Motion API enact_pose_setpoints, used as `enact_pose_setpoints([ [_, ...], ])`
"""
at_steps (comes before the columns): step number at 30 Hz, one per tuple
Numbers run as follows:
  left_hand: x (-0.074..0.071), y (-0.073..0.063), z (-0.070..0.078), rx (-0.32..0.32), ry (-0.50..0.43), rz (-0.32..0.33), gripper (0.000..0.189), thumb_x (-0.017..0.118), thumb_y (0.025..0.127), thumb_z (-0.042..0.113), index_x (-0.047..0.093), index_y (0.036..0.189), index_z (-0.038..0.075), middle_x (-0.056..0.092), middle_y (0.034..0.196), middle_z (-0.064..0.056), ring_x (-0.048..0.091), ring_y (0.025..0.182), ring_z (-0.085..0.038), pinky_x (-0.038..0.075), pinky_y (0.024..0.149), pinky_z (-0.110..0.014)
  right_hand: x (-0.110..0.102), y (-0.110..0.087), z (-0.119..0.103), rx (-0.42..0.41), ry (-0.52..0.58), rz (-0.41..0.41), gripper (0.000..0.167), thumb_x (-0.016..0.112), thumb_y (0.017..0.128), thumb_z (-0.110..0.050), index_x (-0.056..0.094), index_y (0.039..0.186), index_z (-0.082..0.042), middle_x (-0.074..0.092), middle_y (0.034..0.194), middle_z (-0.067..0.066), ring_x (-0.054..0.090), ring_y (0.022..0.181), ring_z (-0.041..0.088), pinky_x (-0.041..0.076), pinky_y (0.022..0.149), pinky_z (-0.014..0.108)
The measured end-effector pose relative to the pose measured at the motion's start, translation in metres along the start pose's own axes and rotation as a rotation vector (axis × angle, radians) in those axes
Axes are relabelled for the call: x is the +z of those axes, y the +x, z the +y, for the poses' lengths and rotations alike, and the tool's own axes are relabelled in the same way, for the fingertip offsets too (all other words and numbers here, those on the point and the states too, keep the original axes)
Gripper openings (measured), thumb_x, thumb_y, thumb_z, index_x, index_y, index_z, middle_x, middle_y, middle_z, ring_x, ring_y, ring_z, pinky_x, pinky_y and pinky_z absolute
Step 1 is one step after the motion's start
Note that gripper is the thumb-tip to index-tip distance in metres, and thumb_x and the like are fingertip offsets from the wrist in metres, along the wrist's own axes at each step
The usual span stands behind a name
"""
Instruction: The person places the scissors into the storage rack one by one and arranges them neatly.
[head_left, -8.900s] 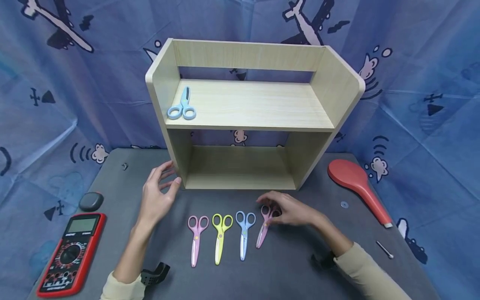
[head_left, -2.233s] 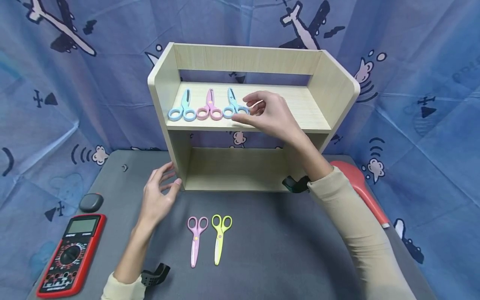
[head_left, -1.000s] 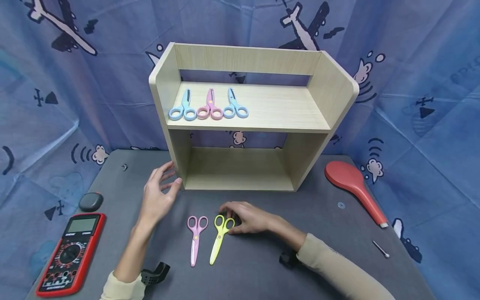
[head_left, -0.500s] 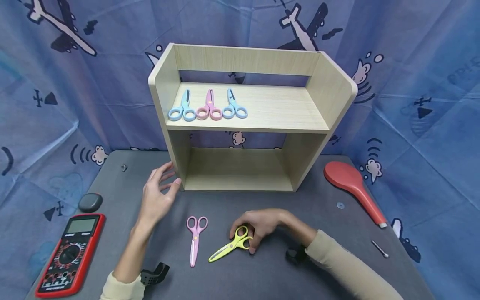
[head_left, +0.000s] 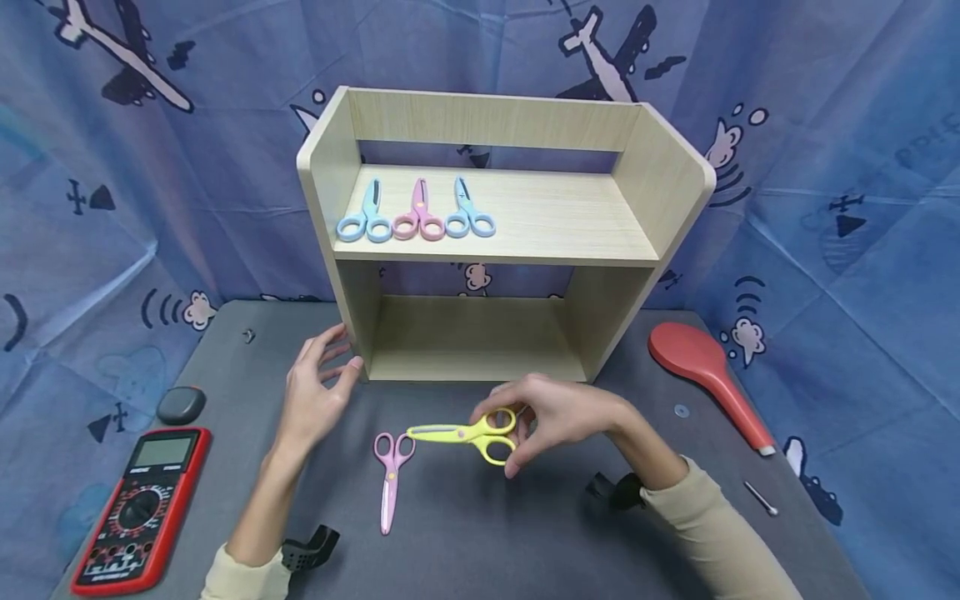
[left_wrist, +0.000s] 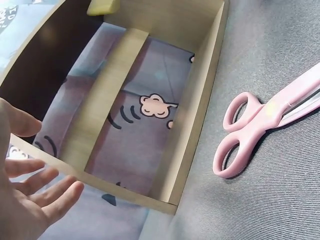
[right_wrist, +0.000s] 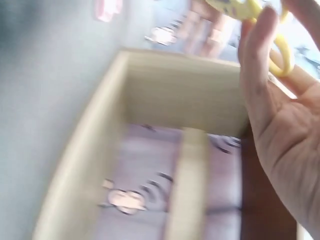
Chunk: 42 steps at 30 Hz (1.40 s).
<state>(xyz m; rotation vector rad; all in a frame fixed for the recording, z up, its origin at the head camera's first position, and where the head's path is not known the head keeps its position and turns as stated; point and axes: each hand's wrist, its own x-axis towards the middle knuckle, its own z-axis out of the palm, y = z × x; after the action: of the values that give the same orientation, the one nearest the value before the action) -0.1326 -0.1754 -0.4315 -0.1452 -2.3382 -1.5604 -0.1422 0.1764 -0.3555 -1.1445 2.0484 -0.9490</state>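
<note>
My right hand [head_left: 558, 412] holds yellow scissors [head_left: 459, 433] by the handle loops, their blades pointing left, in front of the wooden shelf [head_left: 495, 257]. In the head view the blade tip overlaps the loops of pink scissors [head_left: 390, 479] lying on the grey table. My left hand [head_left: 318, 392] rests at the shelf's lower left side panel, fingers relaxed; the left wrist view shows the fingers [left_wrist: 55, 200] spread by the panel's edge. On the upper board, from the left, lie light blue scissors [head_left: 366, 218], pink scissors [head_left: 420, 218] and blue scissors [head_left: 468, 217].
At the left stand a red multimeter [head_left: 142, 508] and a dark grey rounded object [head_left: 182, 405]. A red paddle-shaped object [head_left: 708, 375], a small washer [head_left: 681, 411] and a metal pin [head_left: 761, 498] lie at the right. A patterned blue cloth [head_left: 847, 250] hangs behind.
The blue and pink scissors at the right of the table row have gone onto the upper board. My right hand has since picked up the yellow scissors and turned them sideways. My left hand stays put.
</note>
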Motion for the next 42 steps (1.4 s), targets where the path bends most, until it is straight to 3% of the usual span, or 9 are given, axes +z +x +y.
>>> enact_pose_setpoints([
  [9,0.0,-0.001,0.0,-0.002,-0.002,-0.004,0.056,0.069,0.103,0.004,0.053,0.156,0.0,0.057,0.15,-0.024,0.063,0.14,-0.044,0.05,0.094,0.001,-0.054,-0.019,-0.052,-0.279,-0.169,0.53,0.067,0.098,0.075,-0.001,0.071,0.137,-0.004,0.07,0.104,0.006,0.067,0.081,0.012,0.066,0.068,0.024],
  [12,0.0,-0.002,0.0,-0.006,0.001,-0.006,0.056,0.069,0.103,0.004,0.053,0.156,0.0,0.057,0.15,-0.024,0.063,0.14,-0.044,0.05,0.095,0.0,-0.076,-0.016,-0.065,-0.254,-0.248,0.707,0.07,0.098,0.074,0.001,0.071,0.138,-0.003,0.073,0.108,0.011,0.068,0.08,0.012,0.064,0.071,0.018],
  [16,-0.001,-0.001,0.0,-0.007,-0.001,-0.002,0.056,0.069,0.103,0.005,0.054,0.156,0.001,0.058,0.15,-0.024,0.064,0.14,-0.043,0.05,0.094,0.0,-0.107,-0.005,-0.072,-0.121,-0.325,0.856,0.065,0.097,0.079,-0.007,0.072,0.139,-0.005,0.075,0.11,0.014,0.065,0.081,0.015,0.057,0.071,0.011],
  [19,-0.001,-0.001,0.0,-0.004,-0.002,0.0,0.055,0.069,0.103,0.005,0.054,0.156,0.001,0.058,0.15,-0.024,0.064,0.14,-0.044,0.052,0.095,-0.002,-0.128,0.009,-0.067,-0.001,-0.366,0.893,0.06,0.096,0.082,-0.016,0.074,0.137,-0.005,0.074,0.108,0.016,0.062,0.08,0.019,0.05,0.067,0.013],
  [24,-0.001,-0.002,0.0,0.001,0.023,-0.006,0.055,0.069,0.104,0.007,0.053,0.157,0.001,0.058,0.15,-0.023,0.064,0.139,-0.043,0.063,0.104,-0.033,-0.148,0.028,-0.048,0.16,-0.418,0.9,0.057,0.095,0.085,-0.028,0.076,0.133,-0.004,0.074,0.108,0.016,0.062,0.085,0.02,0.047,0.068,0.013],
  [26,-0.001,-0.002,-0.001,0.0,0.027,-0.008,0.055,0.069,0.104,0.007,0.054,0.157,0.002,0.058,0.15,-0.022,0.064,0.14,-0.042,0.063,0.105,-0.037,-0.151,0.032,-0.042,0.197,-0.433,0.907,0.057,0.094,0.086,-0.031,0.076,0.131,-0.002,0.074,0.107,0.017,0.063,0.089,0.022,0.047,0.071,0.017],
  [32,-0.001,0.0,0.0,-0.002,0.004,-0.001,0.055,0.069,0.103,0.007,0.055,0.156,0.002,0.059,0.15,-0.021,0.065,0.14,-0.042,0.058,0.099,-0.011,-0.151,0.035,-0.036,0.262,-0.479,0.95,0.059,0.092,0.086,-0.043,0.078,0.122,0.002,0.075,0.104,0.019,0.062,0.094,0.027,0.044,0.078,0.031],
  [38,-0.001,-0.001,0.002,-0.008,0.006,-0.006,0.054,0.069,0.104,0.007,0.055,0.156,0.003,0.059,0.15,-0.021,0.064,0.139,-0.041,0.061,0.107,-0.049,-0.147,0.032,-0.038,0.281,-0.468,0.952,0.059,0.092,0.087,-0.044,0.078,0.121,0.003,0.072,0.097,0.018,0.059,0.089,0.026,0.044,0.076,0.031],
  [42,-0.001,0.0,0.002,-0.003,0.002,-0.008,0.054,0.069,0.104,0.007,0.054,0.156,0.002,0.059,0.15,-0.022,0.064,0.139,-0.041,0.06,0.107,-0.054,-0.144,0.025,-0.041,0.251,-0.387,0.966,0.061,0.091,0.088,-0.039,0.075,0.131,0.001,0.075,0.114,0.02,0.067,0.1,0.029,0.051,0.084,0.031],
])
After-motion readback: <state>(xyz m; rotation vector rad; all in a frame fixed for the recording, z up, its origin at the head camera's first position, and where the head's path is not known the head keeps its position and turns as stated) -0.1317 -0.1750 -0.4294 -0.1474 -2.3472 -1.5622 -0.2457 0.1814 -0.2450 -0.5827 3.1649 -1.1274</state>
